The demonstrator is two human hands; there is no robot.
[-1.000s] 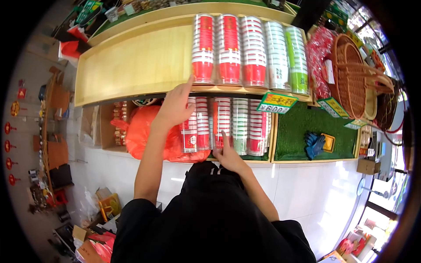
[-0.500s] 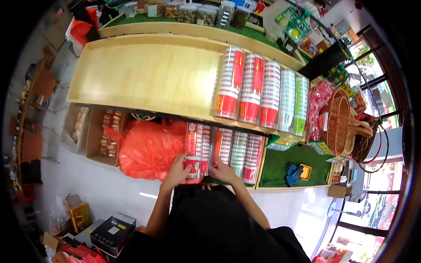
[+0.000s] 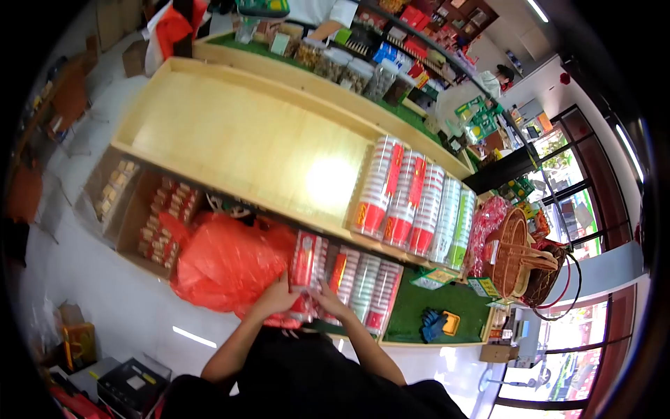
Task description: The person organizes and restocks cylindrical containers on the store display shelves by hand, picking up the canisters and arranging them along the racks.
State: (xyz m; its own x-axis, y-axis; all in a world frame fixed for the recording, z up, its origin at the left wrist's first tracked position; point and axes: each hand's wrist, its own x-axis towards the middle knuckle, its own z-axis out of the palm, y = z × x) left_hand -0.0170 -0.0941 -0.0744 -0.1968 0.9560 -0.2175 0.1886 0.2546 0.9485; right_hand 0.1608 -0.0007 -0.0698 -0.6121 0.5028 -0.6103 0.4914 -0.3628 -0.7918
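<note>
A clear-wrapped stack of red-and-white paper cups (image 3: 307,260) lies on the lower shelf, between my two hands. My left hand (image 3: 278,296) grips its near left side, close to a large red plastic bag (image 3: 223,262). From the right, my right hand (image 3: 330,303) closes on the near end of the same stack. Just right of that hand lie more cup stacks: a red-and-white one (image 3: 343,272), a pale green-and-white one (image 3: 364,283) and another red-and-white one (image 3: 385,293). My fingertips are partly hidden against the wrapping.
Several wrapped cup stacks (image 3: 380,185) stand at the right of the wooden upper tray (image 3: 244,126). An open cardboard box (image 3: 132,230) of small red-and-tan items is left of the bag. Blue gloves (image 3: 433,325) lie on green matting, below wicker baskets (image 3: 513,241). Jars (image 3: 335,64) line the back.
My view has turned, so the shelves now slope down to the right. My right hand has moved closer to my left, onto the cup stack between them.
</note>
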